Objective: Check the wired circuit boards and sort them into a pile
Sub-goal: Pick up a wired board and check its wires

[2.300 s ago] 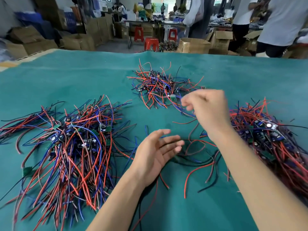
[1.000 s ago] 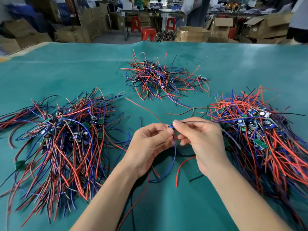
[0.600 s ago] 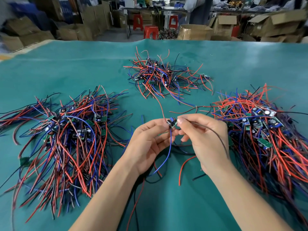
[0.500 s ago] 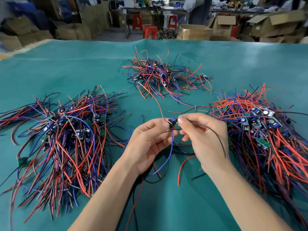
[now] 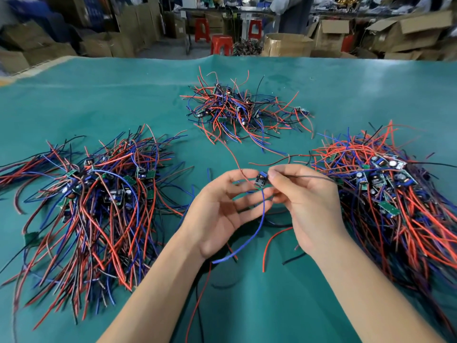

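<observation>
A small blue wired circuit board (image 5: 261, 179) hangs above the green table between my hands. My right hand (image 5: 311, 206) pinches it at its right edge between thumb and forefinger. A black wire runs off to the right over that hand, a red wire rises up and away, and a blue wire (image 5: 257, 231) droops down. My left hand (image 5: 222, 214) is palm up just left of the board, fingers spread and relaxed, fingertips by the wires. Three piles of wired boards lie around: a big left pile (image 5: 99, 194), a small far pile (image 5: 235, 110), a big right pile (image 5: 395, 194).
The green cloth table (image 5: 99, 95) stretches far back. Loose red and black wire pieces (image 5: 269, 243) lie on the cloth under my hands. Beyond the table's far edge stand cardboard boxes (image 5: 286, 45) and red stools (image 5: 221, 44).
My left hand's fingers have spread away from the board they were pinching. The right hand keeps its pinch, and the board sits slightly higher and turned.
</observation>
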The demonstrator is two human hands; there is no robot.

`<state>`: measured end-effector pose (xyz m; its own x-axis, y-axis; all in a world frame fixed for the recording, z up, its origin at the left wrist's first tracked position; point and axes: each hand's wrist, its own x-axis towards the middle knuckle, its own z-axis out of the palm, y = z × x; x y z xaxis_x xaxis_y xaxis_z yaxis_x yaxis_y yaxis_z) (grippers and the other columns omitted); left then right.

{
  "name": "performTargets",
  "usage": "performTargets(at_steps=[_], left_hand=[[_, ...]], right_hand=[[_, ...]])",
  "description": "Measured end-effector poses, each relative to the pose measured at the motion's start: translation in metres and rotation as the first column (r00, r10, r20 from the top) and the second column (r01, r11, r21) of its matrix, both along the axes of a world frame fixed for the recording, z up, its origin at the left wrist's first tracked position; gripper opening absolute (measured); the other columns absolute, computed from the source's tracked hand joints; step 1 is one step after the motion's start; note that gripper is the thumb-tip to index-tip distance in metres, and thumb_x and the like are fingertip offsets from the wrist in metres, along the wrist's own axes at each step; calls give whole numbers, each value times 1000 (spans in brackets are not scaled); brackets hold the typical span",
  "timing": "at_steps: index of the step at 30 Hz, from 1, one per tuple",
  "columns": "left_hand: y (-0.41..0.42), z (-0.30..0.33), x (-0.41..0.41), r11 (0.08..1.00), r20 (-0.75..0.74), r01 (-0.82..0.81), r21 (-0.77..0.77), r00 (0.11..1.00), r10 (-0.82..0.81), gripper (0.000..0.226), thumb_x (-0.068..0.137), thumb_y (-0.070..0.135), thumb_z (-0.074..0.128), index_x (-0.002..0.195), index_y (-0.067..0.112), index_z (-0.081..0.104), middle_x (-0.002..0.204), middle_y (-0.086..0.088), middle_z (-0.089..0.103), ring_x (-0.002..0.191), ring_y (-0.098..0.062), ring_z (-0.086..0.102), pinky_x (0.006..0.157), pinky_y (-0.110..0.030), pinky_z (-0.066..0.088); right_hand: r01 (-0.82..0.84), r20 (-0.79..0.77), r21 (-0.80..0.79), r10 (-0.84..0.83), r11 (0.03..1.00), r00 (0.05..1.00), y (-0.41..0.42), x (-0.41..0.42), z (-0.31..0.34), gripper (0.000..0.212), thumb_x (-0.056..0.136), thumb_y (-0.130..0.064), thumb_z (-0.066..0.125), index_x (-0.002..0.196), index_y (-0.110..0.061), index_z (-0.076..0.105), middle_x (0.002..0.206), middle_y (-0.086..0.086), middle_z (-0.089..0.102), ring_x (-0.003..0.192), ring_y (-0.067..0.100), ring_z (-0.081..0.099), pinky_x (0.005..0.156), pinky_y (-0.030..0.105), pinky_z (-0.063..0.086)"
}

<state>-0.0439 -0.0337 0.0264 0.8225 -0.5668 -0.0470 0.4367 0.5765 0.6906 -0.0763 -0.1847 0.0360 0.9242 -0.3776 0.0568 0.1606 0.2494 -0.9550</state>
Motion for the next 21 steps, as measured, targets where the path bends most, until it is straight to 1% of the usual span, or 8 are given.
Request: performTargets(at_steps=[3, 6, 9, 10, 14, 17, 19, 21], left_hand=[[0, 2, 2, 999, -78, -40, -31, 996, 38, 28, 77, 11, 48, 78, 3, 75, 85, -16, 69, 84, -32, 73, 72, -38, 60], [-1, 1, 2, 997, -73, -74, 12, 995, 74, 21, 82, 16, 60, 73, 2, 74, 82, -13, 71, 77, -25, 73, 71, -32, 60], [-2, -2, 0, 991, 40, -108, 76, 994, 105, 7, 79, 4, 66, 83, 1, 71, 83, -11, 72, 76, -18, 72, 74, -25, 59], [-2, -5, 0, 990, 65, -114, 85, 992, 108, 10, 80, 0, 65, 89, 0, 67, 84, -12, 71, 75, -18, 72, 73, -23, 58], [-4, -8, -1, 982, 133, -100, 160, 988, 79, 25, 83, -2, 64, 108, -1, 61, 82, -11, 68, 65, -15, 66, 60, -19, 52], [-6, -9, -2, 968, 168, -111, 226, 983, 73, 32, 83, 2, 66, 114, -4, 63, 89, -14, 71, 64, -11, 63, 61, -17, 50], [-7, -11, -1, 959, 200, -157, 237, 974, 110, 20, 84, 0, 67, 104, 1, 69, 83, -11, 72, 65, -12, 63, 64, -17, 50], [-8, -15, -1, 943, 242, -215, 254, 958, 153, 14, 81, -1, 71, 90, 9, 75, 76, -12, 69, 66, -16, 59, 66, -22, 47]], right_hand=[[-25, -10, 11, 25, 1000, 1000, 0, 1, 0, 10, 88, 0, 71, 85, -9, 74, 81, 9, 73, 68, 20, 66, 64, 31, 48], [-136, -5, 47, 137, 990, 991, 4, 0, 2, 4, 85, -4, 75, 87, -8, 74, 78, 13, 71, 67, 23, 66, 67, 37, 52], [-154, 3, -22, 154, 988, 988, 4, -2, 3, 17, 73, -10, 81, 87, -10, 72, 79, 12, 72, 73, 27, 66, 77, 47, 51], [-135, 4, -28, 135, 990, 991, 2, -2, 3, 19, 71, -9, 82, 87, -10, 71, 80, 12, 73, 76, 27, 66, 78, 48, 49], [-112, 5, -83, 113, 990, 994, -3, -1, 3, 18, 82, 4, 76, 96, -6, 74, 79, 11, 73, 73, 28, 66, 73, 40, 50], [-137, 8, -113, 139, 984, 990, -1, -2, 3, 17, 85, 8, 71, 97, -3, 76, 79, 9, 73, 69, 24, 66, 68, 33, 53], [-127, 19, -194, 133, 973, 991, 1, -3, 3, 17, 84, 7, 74, 95, -6, 77, 78, 6, 75, 69, 18, 69, 67, 27, 56], [-104, 38, -280, 120, 954, 992, 2, -4, 3, 17, 81, 3, 80, 92, -9, 77, 78, 5, 76, 67, 14, 70, 64, 24, 57]])
